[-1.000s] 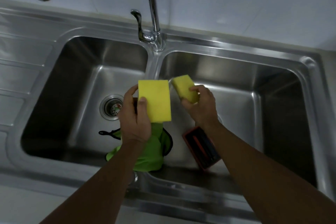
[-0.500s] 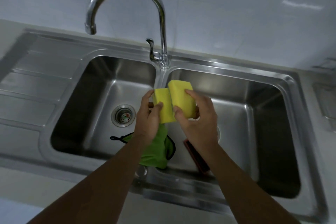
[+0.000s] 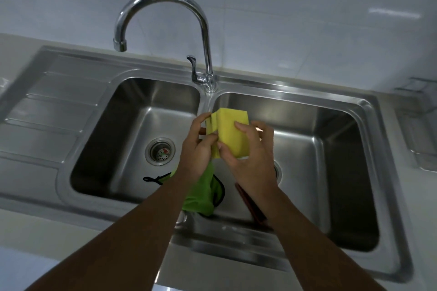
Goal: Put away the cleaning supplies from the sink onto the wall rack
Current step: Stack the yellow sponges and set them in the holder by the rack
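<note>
Two yellow sponges are pressed together above the divider of the steel double sink (image 3: pixel 369 111). My right hand (image 3: pixel 250 158) grips the front sponge (image 3: pixel 233 134). My left hand (image 3: pixel 196 151) holds the rear sponge (image 3: pixel 214 123), mostly hidden behind the front one, and also a green cloth (image 3: pixel 201 196) with black trim that hangs from it down over the divider. A red-brown brush (image 3: pixel 250 205) lies in the right basin, largely hidden by my right forearm. A wire rack (image 3: pixel 418 87) shows faintly on the wall at the far right.
A chrome gooseneck tap (image 3: pixel 205 38) rises behind the divider, its spout over the left basin. The left basin has a drain strainer (image 3: pixel 160 151). A ribbed drainboard (image 3: pixel 47 111) lies to the left. A grey tray-like object (image 3: pixel 423 139) sits on the counter at right.
My hands came together, so the two sponges that were apart now overlap. The view has tilted up, bringing the whole tap and the wall into sight.
</note>
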### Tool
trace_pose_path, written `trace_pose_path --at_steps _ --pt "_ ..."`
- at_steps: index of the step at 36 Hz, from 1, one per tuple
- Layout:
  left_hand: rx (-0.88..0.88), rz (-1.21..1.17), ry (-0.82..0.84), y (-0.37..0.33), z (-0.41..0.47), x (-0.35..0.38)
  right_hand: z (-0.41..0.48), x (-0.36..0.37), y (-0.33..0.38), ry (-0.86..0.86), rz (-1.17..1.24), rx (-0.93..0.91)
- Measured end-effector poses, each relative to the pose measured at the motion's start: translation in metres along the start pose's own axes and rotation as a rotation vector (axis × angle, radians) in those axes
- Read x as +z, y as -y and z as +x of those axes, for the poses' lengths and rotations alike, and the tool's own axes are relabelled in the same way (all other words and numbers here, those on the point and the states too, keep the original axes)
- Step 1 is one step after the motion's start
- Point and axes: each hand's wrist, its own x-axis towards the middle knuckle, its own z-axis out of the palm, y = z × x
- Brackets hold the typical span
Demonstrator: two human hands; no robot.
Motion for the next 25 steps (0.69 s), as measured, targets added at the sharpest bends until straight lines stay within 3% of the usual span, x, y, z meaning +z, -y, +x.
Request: trace_pose_path --at_steps 10,17,22,25 --pt "-0.146 -0.237 0.008 -0.026 0.002 0.054 0.002 -0.045 -0.016 -0.019 -0.027 -0.031" --pt "-0.151 -0.266 0.071 -0.046 -0.001 0.122 0.017 -0.096 -0.037 -0.053 -0.113 -0.055" --pt "-0.126 -0.273 0.206 -0.059 -0.008 0.178 0.035 -0.151 -0.062 -0.126 -0.149 -0.041" --pt "-0.085 -0.177 0.232 -0.062 -0.012 0.222 0.041 -0.191 -0.084 -0.173 -0.206 -0.032"
